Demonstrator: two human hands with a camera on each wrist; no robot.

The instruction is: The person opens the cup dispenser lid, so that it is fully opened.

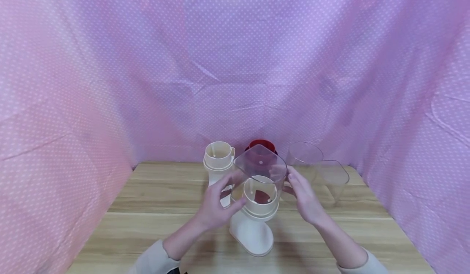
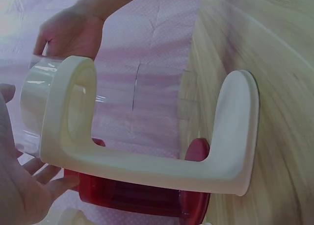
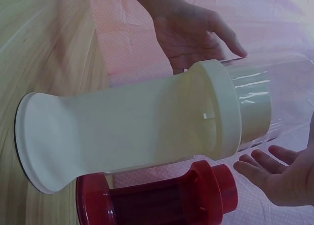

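A cream dispenser stand stands upright on the table, its ring-shaped top facing up. A clear plastic container sits around the cream collar at that top. My left hand is at the container's left side, thumb towards the front, fingers loosely spread. On the other side my right hand has its fingers extended beside the clear wall. In the right wrist view, the right hand's fingers look slightly apart from the container. Whether the left fingertips press on it, I cannot tell.
Behind to the left stands a second cream stand. A red stand is behind the nearer cream one. Two clear containers stand at the back right of the wooden table. Pink dotted cloth encloses the back and sides.
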